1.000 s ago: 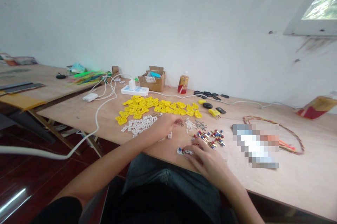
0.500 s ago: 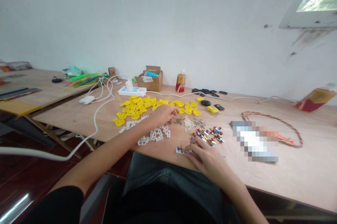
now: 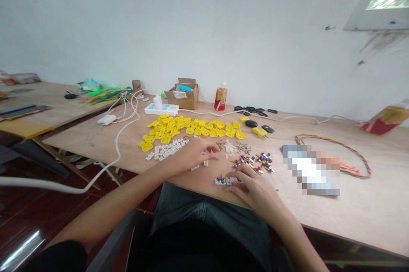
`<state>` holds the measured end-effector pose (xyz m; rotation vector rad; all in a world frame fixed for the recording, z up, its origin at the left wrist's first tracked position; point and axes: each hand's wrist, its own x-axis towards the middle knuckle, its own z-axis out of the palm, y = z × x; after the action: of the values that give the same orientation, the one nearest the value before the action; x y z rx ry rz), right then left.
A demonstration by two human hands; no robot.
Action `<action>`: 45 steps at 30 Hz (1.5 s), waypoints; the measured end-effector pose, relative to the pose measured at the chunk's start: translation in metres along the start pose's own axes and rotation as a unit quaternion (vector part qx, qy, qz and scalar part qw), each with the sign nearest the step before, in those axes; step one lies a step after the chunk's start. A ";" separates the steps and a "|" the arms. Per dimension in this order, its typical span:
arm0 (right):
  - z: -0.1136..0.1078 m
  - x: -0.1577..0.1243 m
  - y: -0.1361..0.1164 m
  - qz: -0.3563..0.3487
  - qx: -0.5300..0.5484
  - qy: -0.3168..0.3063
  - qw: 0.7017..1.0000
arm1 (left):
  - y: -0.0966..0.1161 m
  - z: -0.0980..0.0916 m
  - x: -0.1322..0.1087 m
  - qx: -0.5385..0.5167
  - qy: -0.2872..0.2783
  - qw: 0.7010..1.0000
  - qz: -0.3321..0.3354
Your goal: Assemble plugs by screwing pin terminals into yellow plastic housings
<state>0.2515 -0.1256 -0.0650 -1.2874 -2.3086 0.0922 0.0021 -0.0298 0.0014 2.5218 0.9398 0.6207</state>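
Note:
My left hand [image 3: 194,154] is over the near part of the table, fingers loosely curved and apart, with nothing visible in them. Beneath and beside it lie small white plastic frames [image 3: 169,148], some hidden by the hand. My right hand [image 3: 254,182] rests near the table's front edge, its thumb and fingers closed around a white plastic frame [image 3: 229,180]. Just left of that is another white frame [image 3: 220,180] with blue, red and brass-coloured parts in it. Brass pins with red and blue ends [image 3: 265,162] are heaped beyond my right hand.
Yellow plastic shells [image 3: 172,127] lie behind the white frames. Small screws [image 3: 244,148] and white strips [image 3: 229,148] sit mid-table. A yellow plug [image 3: 259,132], black pieces [image 3: 251,111], a power strip [image 3: 161,109], a cardboard box [image 3: 187,99] and a drink bottle [image 3: 220,98] stand farther back.
My left hand has drawn back toward me from beside the yellow shells and screws, now over the white frames. My right hand stays nearly in place at the white frames.

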 end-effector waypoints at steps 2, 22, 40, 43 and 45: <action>-0.002 0.001 -0.002 -0.001 0.002 -0.007 1.000 | 0.015 0.011 -0.021 -0.001 -0.022 1.000 0.019; -0.004 0.003 -0.008 -0.026 0.034 -0.015 0.999 | 0.022 0.042 -0.050 -0.049 0.016 0.998 -0.030; -0.001 0.005 -0.006 -0.095 0.001 0.115 0.989 | 0.026 0.053 -0.054 -0.112 0.094 0.989 0.006; -0.008 0.002 -0.001 -0.093 -0.015 0.128 0.987 | 0.029 0.055 -0.054 -0.137 0.107 0.985 0.000; -0.015 -0.001 0.009 -0.068 -0.067 0.158 0.983 | 0.029 0.055 -0.054 -0.128 0.108 0.986 0.000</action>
<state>0.2655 -0.1246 -0.0547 -1.1117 -2.1460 -0.2968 0.0092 -0.0979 -0.0452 2.2594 0.8701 0.9647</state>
